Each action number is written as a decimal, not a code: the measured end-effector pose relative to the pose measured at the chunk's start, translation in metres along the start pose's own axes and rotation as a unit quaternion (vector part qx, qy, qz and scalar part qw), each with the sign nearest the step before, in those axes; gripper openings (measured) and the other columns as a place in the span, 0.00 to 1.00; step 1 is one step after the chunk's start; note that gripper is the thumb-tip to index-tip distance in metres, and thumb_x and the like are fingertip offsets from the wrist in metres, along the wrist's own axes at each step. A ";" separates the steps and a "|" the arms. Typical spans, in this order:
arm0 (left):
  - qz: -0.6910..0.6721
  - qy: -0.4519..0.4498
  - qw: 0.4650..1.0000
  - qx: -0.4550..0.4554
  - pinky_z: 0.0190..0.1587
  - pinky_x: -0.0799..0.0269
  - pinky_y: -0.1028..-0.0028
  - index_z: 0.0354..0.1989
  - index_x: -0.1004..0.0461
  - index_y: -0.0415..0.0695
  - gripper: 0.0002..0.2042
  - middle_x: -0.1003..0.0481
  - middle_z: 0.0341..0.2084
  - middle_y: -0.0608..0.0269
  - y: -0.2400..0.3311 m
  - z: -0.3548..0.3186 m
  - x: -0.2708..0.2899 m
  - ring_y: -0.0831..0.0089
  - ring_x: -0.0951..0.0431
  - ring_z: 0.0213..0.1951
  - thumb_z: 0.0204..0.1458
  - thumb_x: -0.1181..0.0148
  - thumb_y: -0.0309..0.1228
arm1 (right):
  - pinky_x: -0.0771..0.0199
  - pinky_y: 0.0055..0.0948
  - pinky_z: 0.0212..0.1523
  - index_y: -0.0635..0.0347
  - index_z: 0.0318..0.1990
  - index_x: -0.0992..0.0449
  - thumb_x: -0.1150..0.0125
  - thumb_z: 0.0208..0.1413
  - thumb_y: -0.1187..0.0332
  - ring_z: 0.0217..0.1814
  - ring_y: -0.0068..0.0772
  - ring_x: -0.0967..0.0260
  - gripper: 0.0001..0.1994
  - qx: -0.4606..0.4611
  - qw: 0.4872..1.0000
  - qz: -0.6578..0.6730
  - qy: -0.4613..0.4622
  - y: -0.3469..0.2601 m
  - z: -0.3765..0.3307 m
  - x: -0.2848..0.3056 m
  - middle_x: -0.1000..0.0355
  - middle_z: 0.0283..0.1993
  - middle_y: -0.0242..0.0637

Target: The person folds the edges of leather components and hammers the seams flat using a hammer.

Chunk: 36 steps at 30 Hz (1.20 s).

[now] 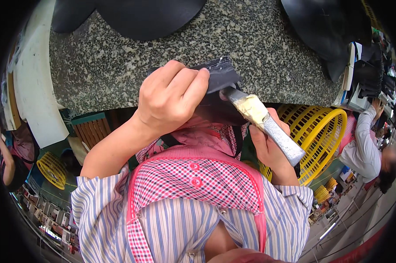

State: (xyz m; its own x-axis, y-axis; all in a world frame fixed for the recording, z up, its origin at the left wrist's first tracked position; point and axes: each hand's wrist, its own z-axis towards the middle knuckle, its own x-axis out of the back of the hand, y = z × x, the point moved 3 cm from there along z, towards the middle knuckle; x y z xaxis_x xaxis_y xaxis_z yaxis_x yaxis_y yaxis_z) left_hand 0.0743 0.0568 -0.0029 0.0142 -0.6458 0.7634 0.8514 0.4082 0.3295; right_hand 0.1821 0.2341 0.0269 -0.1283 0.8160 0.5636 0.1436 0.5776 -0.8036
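A black, leather-like piece (223, 75) with a glossy folded edge is gripped in my left hand (168, 98), its fingers curled over the top. Part of it hangs dark below the front edge of the stone-topped table (119, 70). My right hand (274, 151) is closed round a hammer (288, 144) with a metal head and yellowish tape wrapped about its middle. The hammer's narrow end meets or nearly meets the lower right edge of the black piece; contact is hard to make out. Its handle is mostly hidden.
Large black rounded sheets (145, 17) lie at the table's far side, with another (327, 30) at the far right. A yellow plastic basket (338, 127) stands right of my right hand. Another person (364, 140) works at the right; a white board (37, 87) is at the left.
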 end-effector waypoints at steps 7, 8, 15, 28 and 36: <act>0.000 0.018 0.995 0.098 0.18 0.37 0.75 0.38 0.26 0.47 0.15 0.40 0.14 0.69 -0.006 0.012 -0.004 0.74 0.37 0.17 0.38 0.42 0.22 | 0.38 0.23 0.25 0.68 0.41 0.31 0.48 0.51 0.77 0.23 0.28 0.36 0.10 0.027 0.999 -0.021 0.011 0.001 0.000 0.000 0.34 0.28 0.38; 0.012 -0.013 0.995 0.098 0.18 0.37 0.75 0.37 0.25 0.51 0.15 0.41 0.14 0.68 -0.006 0.014 -0.004 0.73 0.36 0.17 0.38 0.43 0.23 | 0.37 0.23 0.25 0.67 0.41 0.31 0.48 0.51 0.77 0.23 0.28 0.35 0.09 0.026 0.999 -0.020 0.014 0.000 0.000 0.000 0.34 0.27 0.38; 0.002 -0.096 0.992 0.079 0.23 0.32 0.73 0.32 0.26 0.47 0.09 0.36 0.17 0.66 -0.010 0.023 0.001 0.69 0.30 0.21 0.39 0.42 0.26 | 0.36 0.24 0.25 0.68 0.42 0.31 0.47 0.52 0.75 0.23 0.29 0.33 0.10 0.004 1.000 -0.016 -0.007 0.000 0.002 0.004 0.32 0.26 0.38; -0.070 -0.119 0.985 0.104 0.25 0.32 0.69 0.35 0.24 0.45 0.13 0.33 0.20 0.62 -0.015 0.022 0.002 0.65 0.29 0.22 0.39 0.34 0.33 | 0.41 0.13 0.25 0.67 0.47 0.31 0.48 0.58 0.67 0.26 0.17 0.39 0.13 0.038 0.987 0.009 0.155 -0.019 0.019 0.035 0.30 0.38 0.38; -0.079 -0.110 0.984 0.118 0.25 0.32 0.69 0.35 0.25 0.44 0.13 0.33 0.19 0.62 -0.014 0.020 0.004 0.64 0.29 0.22 0.39 0.34 0.33 | 0.31 0.30 0.22 0.62 0.39 0.31 0.40 0.44 0.76 0.20 0.39 0.29 0.12 0.138 0.969 -0.153 0.139 -0.019 0.043 0.026 0.31 0.26 0.39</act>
State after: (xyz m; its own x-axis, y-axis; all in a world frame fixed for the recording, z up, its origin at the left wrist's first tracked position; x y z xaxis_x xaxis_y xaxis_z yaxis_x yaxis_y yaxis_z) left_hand 0.0522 0.0615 0.0063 -0.2450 -0.5680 0.7857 0.6876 0.4695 0.5539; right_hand 0.1335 0.2435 0.0492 0.1522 0.6044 0.7820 -0.1328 0.7966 -0.5898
